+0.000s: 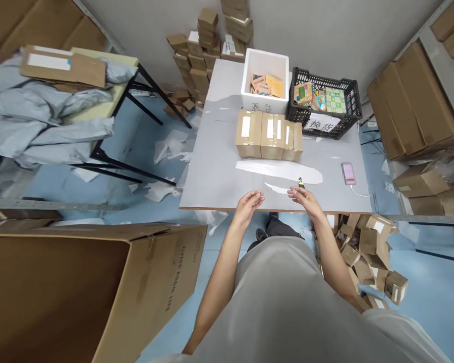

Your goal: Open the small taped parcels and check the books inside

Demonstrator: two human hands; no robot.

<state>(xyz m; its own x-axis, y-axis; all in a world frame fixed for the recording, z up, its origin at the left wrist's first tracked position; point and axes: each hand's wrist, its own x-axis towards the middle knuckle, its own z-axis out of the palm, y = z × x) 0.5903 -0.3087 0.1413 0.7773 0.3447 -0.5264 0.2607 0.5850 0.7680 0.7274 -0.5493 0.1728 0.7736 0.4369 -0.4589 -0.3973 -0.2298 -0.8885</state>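
Note:
My left hand [248, 206] hovers over the front edge of the table [208, 176], fingers loosely curved and apart, nothing visible in them. Facing it is my right hand [305, 199], also empty with its fingers apart, close to a black-and-yellow utility knife [301, 183]. A thin white scrap [277, 188] lies between and just beyond my hands. Behind it a long white sheet [278, 171], perhaps paper or plastic, is spread flat. Three taped cardboard boxes [271, 135] with white labels stand side by side past the sheet.
At the back are a white foam bin [265, 103] and a black crate [336, 132], both holding colourful packs. A phone [348, 174] with a cable lies right. A large open carton [166, 282] is at left; discarded boxes [371, 252] litter the floor at right.

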